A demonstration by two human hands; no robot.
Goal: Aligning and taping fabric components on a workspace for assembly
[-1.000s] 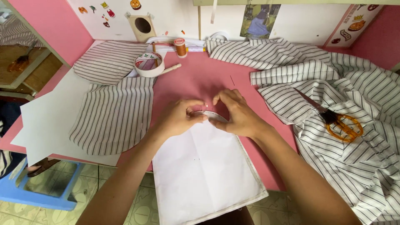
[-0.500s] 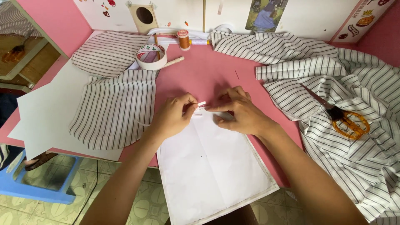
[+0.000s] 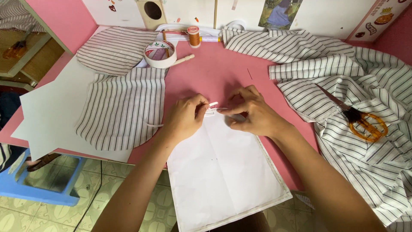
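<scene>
Pink counter (image 3: 223, 79) fills the middle of the frame, with striped fabric heaped along the right side and flatter striped pieces lying at the left. At the centre, both hands meet over the top edge of a white fabric panel (image 3: 225, 172) that runs from there down to the lower edge of the frame. The left hand (image 3: 185, 118) pinches a small white strip (image 3: 213, 105) between thumb and fingertips, fingers closed tight on it; the right hand (image 3: 251, 114) is likewise closed, pinching the strip's other end just beside it. The strip lies roughly left to right, along the panel's top edge, directly between the two hands, so neither is clearly nearer. Orange-handled scissors (image 3: 360, 122) rest on the striped cloth at right, well apart. A tape roll (image 3: 159, 53) and a thread spool (image 3: 194, 36) sit near the top.
</scene>
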